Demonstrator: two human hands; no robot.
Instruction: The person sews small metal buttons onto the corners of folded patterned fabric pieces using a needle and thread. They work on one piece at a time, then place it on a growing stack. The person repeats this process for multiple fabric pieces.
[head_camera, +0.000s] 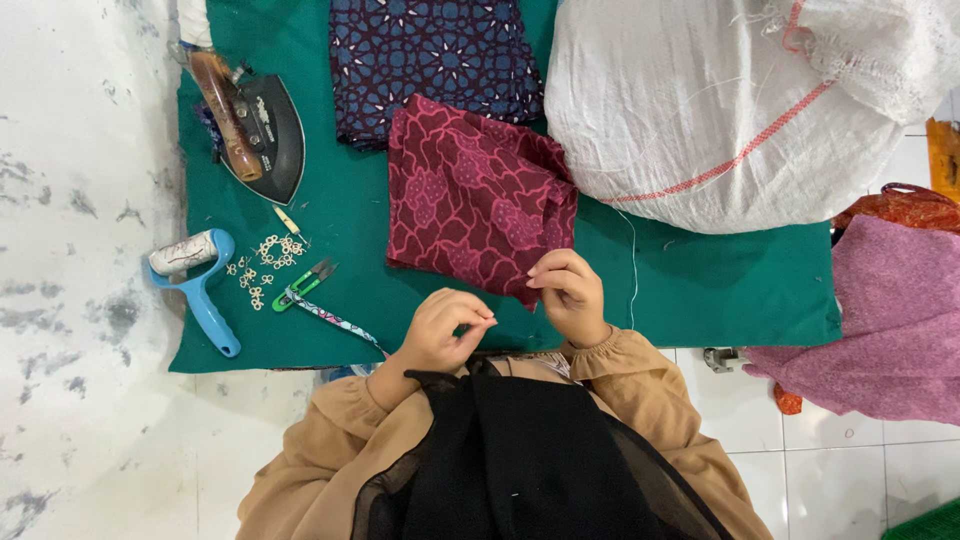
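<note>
Pinching the red patterned cloth (470, 200) corner in my right hand (570, 290), left hand (440, 325) fingers closed on something tiny, one tug could slip it.

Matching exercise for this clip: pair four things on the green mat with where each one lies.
Things:
1. iron
2. lint roller
3. maroon patterned cloth
4. white sack

Places:
A. far right end of the mat
B. mat's left edge, near side
C. far left corner
D. mat's middle, corner pinched by the right hand

Pairs: 1-C, 2-B, 3-D, 4-A
</note>
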